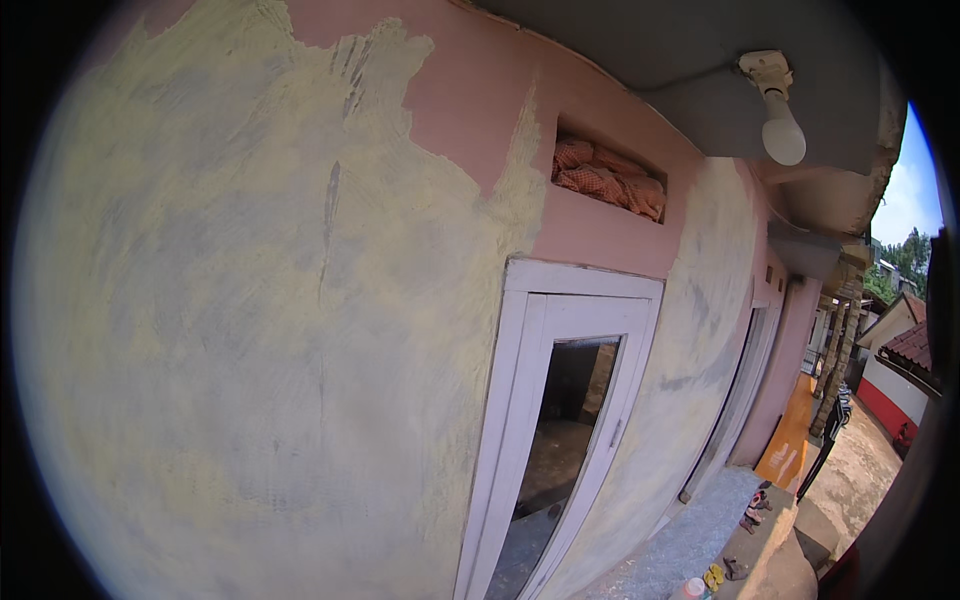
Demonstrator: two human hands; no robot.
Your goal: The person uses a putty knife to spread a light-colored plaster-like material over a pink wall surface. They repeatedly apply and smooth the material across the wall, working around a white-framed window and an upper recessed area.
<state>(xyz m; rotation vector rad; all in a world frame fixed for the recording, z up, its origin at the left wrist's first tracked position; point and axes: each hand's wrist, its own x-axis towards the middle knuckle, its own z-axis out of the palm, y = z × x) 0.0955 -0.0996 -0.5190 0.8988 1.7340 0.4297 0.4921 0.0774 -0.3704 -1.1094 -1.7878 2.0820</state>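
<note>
Neither my left hand nor my right hand appears in the head view. A big house wall [230,330] fills the left and middle; it is covered in pale yellow-grey putty with trowel strokes. Bare pink paint [470,90] shows along the top of the wall. To the right of the puttied area stands a white door frame [520,400] with a glass door panel [560,440].
Above the door a wall niche holds orange checked cloth [608,178]. A white light bulb [782,132] hangs from the grey ceiling. A second white door [745,390] stands farther along. Sandals [752,508] and a small bottle [692,588] lie on the porch floor at lower right.
</note>
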